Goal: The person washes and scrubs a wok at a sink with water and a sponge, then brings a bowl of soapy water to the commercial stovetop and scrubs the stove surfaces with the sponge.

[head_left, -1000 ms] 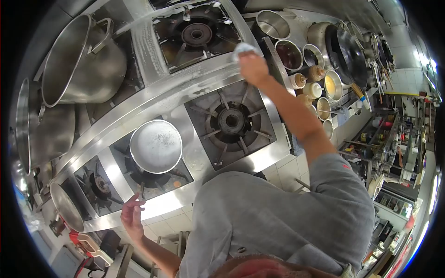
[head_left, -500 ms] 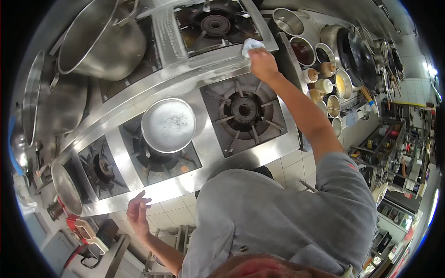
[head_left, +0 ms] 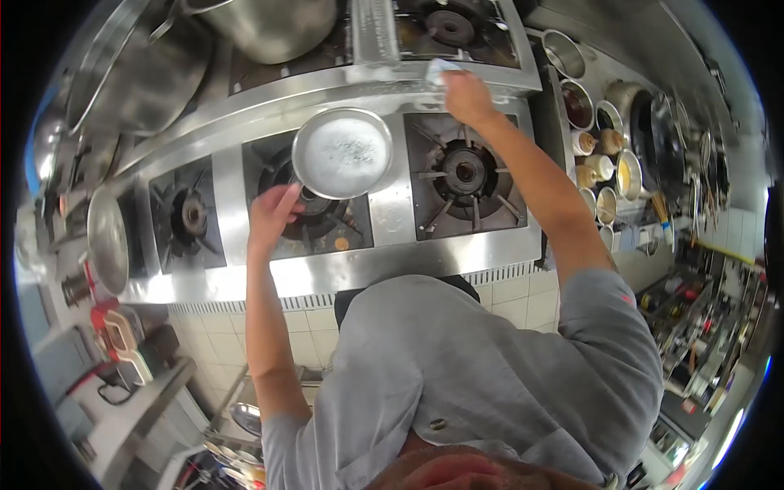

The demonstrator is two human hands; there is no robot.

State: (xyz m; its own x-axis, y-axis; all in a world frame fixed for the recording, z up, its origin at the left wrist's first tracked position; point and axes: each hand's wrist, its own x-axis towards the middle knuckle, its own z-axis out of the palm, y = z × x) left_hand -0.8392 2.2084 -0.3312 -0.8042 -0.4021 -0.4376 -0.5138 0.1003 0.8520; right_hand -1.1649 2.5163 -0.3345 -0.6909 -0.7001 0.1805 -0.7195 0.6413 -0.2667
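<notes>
My right hand [head_left: 468,96] is closed around a pale cloth [head_left: 442,71], pressed to the wet metal ledge [head_left: 359,91] behind the front burners. My left hand [head_left: 275,216] reaches over the stove with its fingers bent and apart, fingertips right by the lower left rim of a round metal pot [head_left: 341,153]. White, foamy liquid with dark specks fills that pot, which stands over the middle front burner [head_left: 314,200]. To its right is a bare front burner [head_left: 465,171], below my right forearm.
Large steel pots [head_left: 265,28] stand at the back left. A shallow metal pan [head_left: 109,239] leans at the stove's left end. On the right, sauce containers [head_left: 576,104], squeeze bottles [head_left: 600,167] and dark woks [head_left: 653,135] crowd a side counter. Another burner [head_left: 450,29] is behind the ledge.
My left hand has moved up from in front of the stove to the pot's edge. The cloth in my right hand has shifted slightly left along the ledge. My view has turned.
</notes>
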